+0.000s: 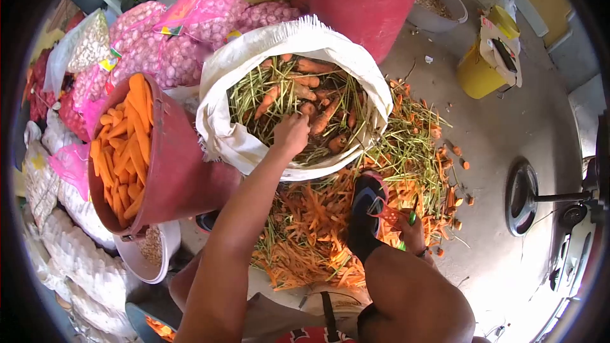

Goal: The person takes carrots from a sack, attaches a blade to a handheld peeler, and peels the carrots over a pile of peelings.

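My left hand (pixel 293 134) reaches into a white woven sack (pixel 219 98) of unpeeled carrots with green stalks. Its fingers are curled against a carrot (pixel 308 109), closed on its end as far as I can see. My right hand (pixel 412 234) is low beside my right foot, wrapped round a green-handled tool (pixel 412 218) with a narrow dark blade pointing up. Whether it is a knife or a peeler I cannot tell. Orange carrot peelings (pixel 311 241) and cut stalks (pixel 413 146) lie heaped below the sack and around my foot.
A red bucket (pixel 184 159) of peeled carrots (pixel 130 143) tilts at the left, near a white basin (pixel 168 241). Behind stand net bags of garlic (pixel 149 51) and another red bucket (pixel 362 6). A yellow container (pixel 476 70) and a round black stand base (pixel 522 197) are at right.
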`<move>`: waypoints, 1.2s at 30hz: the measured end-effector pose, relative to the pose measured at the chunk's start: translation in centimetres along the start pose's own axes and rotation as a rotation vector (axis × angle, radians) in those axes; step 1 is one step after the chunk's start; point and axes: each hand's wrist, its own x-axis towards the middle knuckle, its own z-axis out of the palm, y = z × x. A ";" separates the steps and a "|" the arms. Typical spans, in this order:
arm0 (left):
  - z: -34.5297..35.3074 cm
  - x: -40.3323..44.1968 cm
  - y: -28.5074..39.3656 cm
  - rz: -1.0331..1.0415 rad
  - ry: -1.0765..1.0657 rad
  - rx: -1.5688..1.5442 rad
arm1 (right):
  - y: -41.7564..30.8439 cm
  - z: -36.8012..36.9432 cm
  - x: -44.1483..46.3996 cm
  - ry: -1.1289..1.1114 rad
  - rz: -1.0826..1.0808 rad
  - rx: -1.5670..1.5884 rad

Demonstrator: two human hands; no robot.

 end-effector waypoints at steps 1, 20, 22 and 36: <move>-1.0 -0.3 0.2 -0.048 -0.054 -0.026 | 0.4 -0.5 -0.6 0.068 0.001 0.022; -12.7 -21.8 3.9 -0.179 0.168 -1.644 | -25.5 9.8 -3.4 -0.430 -0.919 -0.947; -12.5 -21.7 4.6 -0.152 0.181 -1.551 | -26.7 11.9 -3.9 -0.496 -0.982 -0.930; -7.7 -23.3 3.5 -0.308 0.199 -1.045 | -18.3 20.2 -1.1 -0.667 -0.918 -0.987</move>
